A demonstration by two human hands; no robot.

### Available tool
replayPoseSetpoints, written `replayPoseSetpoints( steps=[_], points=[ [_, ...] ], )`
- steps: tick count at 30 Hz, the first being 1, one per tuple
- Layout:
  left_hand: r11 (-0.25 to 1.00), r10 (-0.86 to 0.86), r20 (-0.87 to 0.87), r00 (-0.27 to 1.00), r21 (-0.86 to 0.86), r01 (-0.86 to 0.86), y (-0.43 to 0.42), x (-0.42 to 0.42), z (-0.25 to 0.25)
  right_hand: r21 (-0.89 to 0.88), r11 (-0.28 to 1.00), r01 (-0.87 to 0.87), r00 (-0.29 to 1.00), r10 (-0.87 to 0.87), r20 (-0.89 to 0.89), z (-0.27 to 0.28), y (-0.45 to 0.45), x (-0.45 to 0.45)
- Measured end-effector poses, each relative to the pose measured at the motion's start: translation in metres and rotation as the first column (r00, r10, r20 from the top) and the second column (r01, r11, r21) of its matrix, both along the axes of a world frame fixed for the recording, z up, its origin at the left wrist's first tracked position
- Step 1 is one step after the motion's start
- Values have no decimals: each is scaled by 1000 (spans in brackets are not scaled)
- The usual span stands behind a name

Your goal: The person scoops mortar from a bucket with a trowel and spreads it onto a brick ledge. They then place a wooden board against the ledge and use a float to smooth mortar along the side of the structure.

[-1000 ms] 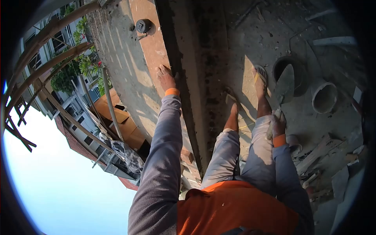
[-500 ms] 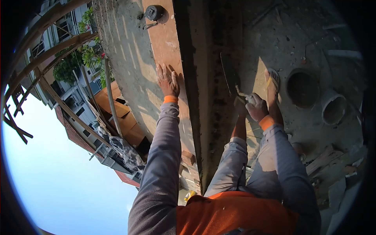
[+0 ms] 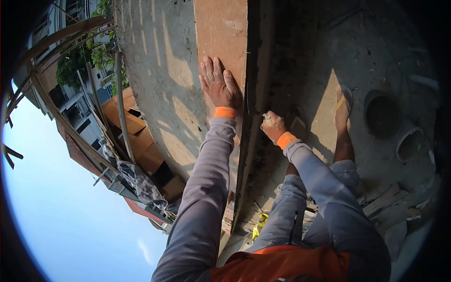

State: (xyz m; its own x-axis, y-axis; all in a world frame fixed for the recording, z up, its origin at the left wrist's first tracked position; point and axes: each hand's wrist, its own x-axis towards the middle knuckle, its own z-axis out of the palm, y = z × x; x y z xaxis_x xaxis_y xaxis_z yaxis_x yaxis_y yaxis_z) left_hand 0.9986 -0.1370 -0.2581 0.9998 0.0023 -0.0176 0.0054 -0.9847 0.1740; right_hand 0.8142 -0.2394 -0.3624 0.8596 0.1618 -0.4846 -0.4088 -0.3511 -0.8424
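My left hand lies flat with its fingers stretched on a long reddish-brown board. The board runs along a rough grey cement surface on its left. Just right of the board's dark edge, my right hand is closed around the pale handle of a trowel. Its blade cannot be made out from this angle. Both wrists show orange cuffs below grey sleeves.
Two round buckets, one upright and one tilted, stand on the ground at right. A yellow tool lies near my legs. Wood scraps lie lower right. Bent wooden poles rise at left beyond the cement.
My right hand has moved with the trowel toward the board's edge, and the blade has gone from sight. The view has shifted; a black round object on the board is now out of frame.
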Motion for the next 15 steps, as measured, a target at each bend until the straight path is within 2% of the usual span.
replayPoseSetpoints(
  steps=[2,4,5,7,8,9,11,12,13,14,15],
  points=[
    [1000,13,-13,1000,5,-13,0,1,1,128,990,60,986,-39,-164,31,-5,-40],
    [1000,15,-7,1000,1,-15,2,2,4,20,1000,3,969,2,-246,47,-12,-77],
    [1000,18,-22,1000,13,-18,1,2,5,44,999,7,950,7,-311,64,-26,-77],
    [999,34,-2,999,-9,-34,1,3,7,-17,994,109,873,-104,-477,82,-45,-82],
    [1000,30,-7,1000,-2,-30,1,3,8,-37,994,104,883,-109,-457,79,-58,-76],
    [1000,25,-10,1000,4,-25,1,4,9,-39,996,80,946,-88,-311,72,-76,-69],
    [999,25,22,999,-22,-25,2,4,7,-98,981,166,910,-190,-368,60,-99,-35],
    [1000,28,16,999,-7,-28,3,3,7,5,933,360,800,-305,-516,86,-114,25],
    [999,31,7,999,13,-31,3,3,7,41,921,388,848,-339,-408,71,-125,63],
    [999,29,3,1000,21,-29,4,3,6,138,869,474,815,-374,-443,61,-134,107],
    [999,31,6,1000,20,-31,3,4,5,194,835,514,821,-415,-392,52,-139,151]
  ],
)
